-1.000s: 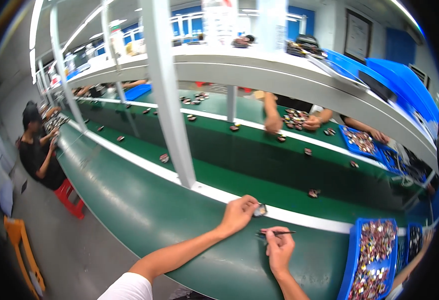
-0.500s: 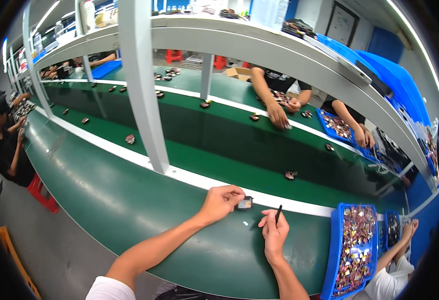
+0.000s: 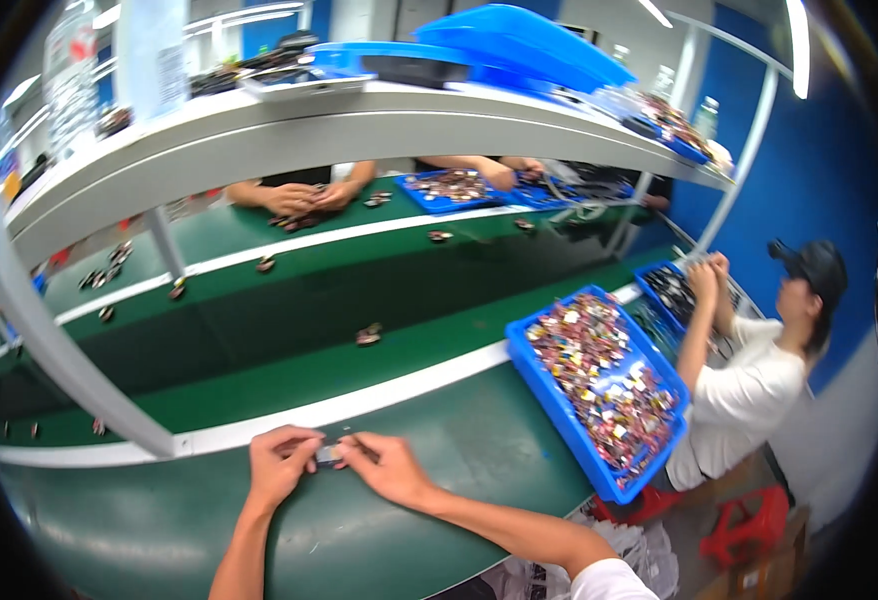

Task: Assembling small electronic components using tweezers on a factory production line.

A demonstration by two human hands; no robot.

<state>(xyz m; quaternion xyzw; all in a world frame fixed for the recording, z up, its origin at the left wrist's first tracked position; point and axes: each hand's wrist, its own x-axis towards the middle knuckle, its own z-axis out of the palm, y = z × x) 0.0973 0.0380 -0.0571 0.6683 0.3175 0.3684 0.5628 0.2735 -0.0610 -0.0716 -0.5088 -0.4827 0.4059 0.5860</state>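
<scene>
Right in front of the worker, a small dark module (image 3: pixel 329 456) with a pale face sits between two hands, close over the green bench (image 3: pixel 464 430); I can't tell whether it touches the surface. The left hand (image 3: pixel 279 468) pinches one end with thumb and fingers, and the right hand (image 3: pixel 389 468) grips the other, fingertips bent in. Just beyond them runs a white rail (image 3: pixel 359 402), then the dark green belt (image 3: pixel 449 325) with a loose wired part (image 3: pixel 369 335) on it. To the right a blue tray (image 3: pixel 565 418) holds heaped wired parts, beside a co-worker (image 3: pixel 749 395) in a white shirt and dark cap.
</scene>
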